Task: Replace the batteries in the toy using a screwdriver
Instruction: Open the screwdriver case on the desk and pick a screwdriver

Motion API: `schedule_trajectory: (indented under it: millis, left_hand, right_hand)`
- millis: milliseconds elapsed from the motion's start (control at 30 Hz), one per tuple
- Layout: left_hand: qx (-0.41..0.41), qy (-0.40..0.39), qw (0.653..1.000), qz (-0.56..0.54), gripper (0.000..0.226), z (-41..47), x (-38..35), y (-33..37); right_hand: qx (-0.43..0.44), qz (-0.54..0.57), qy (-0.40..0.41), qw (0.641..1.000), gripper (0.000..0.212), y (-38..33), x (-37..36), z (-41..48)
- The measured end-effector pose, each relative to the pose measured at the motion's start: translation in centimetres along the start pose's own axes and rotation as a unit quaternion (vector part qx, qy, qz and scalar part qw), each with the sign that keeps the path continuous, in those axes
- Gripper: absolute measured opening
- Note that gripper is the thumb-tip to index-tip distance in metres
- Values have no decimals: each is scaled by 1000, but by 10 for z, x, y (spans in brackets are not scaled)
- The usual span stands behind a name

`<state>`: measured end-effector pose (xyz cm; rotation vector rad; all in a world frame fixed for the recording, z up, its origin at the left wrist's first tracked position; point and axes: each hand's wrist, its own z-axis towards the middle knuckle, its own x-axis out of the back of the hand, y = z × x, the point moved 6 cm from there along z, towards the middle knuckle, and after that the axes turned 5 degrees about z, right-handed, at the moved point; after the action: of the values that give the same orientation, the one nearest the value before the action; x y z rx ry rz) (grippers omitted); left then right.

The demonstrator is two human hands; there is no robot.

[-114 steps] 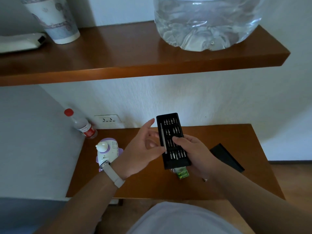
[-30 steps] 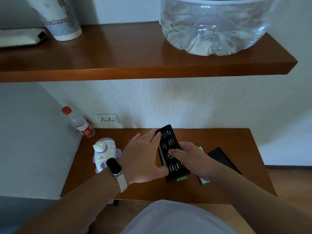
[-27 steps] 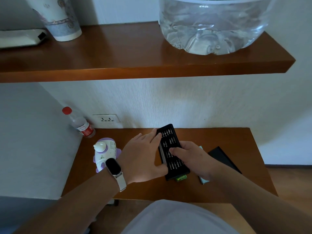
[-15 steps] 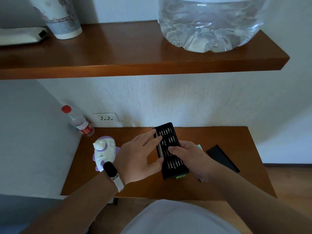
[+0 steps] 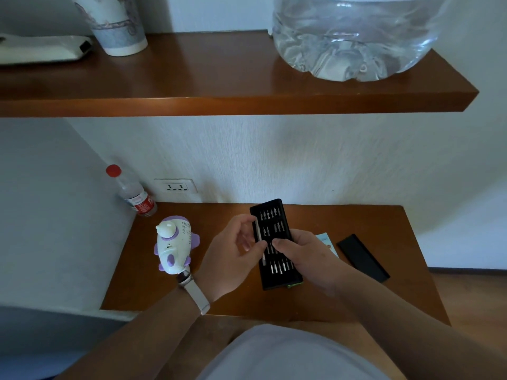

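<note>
The toy (image 5: 175, 244) is white plastic with purple fins and speaker holes.

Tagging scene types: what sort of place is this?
Probably a room at home, not a workshop: a small wooden table against a white wall with a socket, and a shelf above holding a big water jug and a cup.

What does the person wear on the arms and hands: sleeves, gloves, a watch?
Both forearms are bare, with no sleeves or gloves in view. The left wrist carries a slim wristband with a pale strap, like a watch. No ring shows on the left hand or the right hand.
</note>
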<state>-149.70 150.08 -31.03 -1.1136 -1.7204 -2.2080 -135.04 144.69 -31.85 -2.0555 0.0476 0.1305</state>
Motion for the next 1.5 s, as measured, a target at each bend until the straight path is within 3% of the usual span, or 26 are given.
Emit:
schedule_trajectory:
  millis: [200, 367, 500, 633, 867, 1067, 1267, 1500]
  left_hand:
    - [6, -95, 995, 30, 63, 11, 10, -7]
    - [3, -217, 958, 188, 103, 11, 13, -2]
    - [-7, -247, 924, 291, 102, 11, 7, 12]
    - [-12, -244, 918, 311, 95, 10, -3, 17]
    - [10, -215, 963, 160, 78, 8, -2, 6]
    - [43, -112, 992, -44, 38, 6, -1, -4]
    - [210, -4, 938, -276, 16, -10, -10, -13]
    - [310, 81, 908, -269, 13, -24, 3, -52]
  right_hand:
    - [8, -22, -9, 1000, 20, -1, -3, -4]
    - [6, -43, 2, 999, 19, 3, -1, -9]
    - [-7, -63, 20, 998, 18, 12, 1, -9]
    - [-13, -50, 30, 998, 15, 18, 3, -11]
    - [-3, -51, 54, 997, 15, 14, 10, -9]
    - [1, -32, 52, 998, 16, 16, 8, -3]
    - [4, 9, 49, 999, 15, 24, -1, 7]
    - [-46, 26, 65, 997, 17, 60, -10, 36]
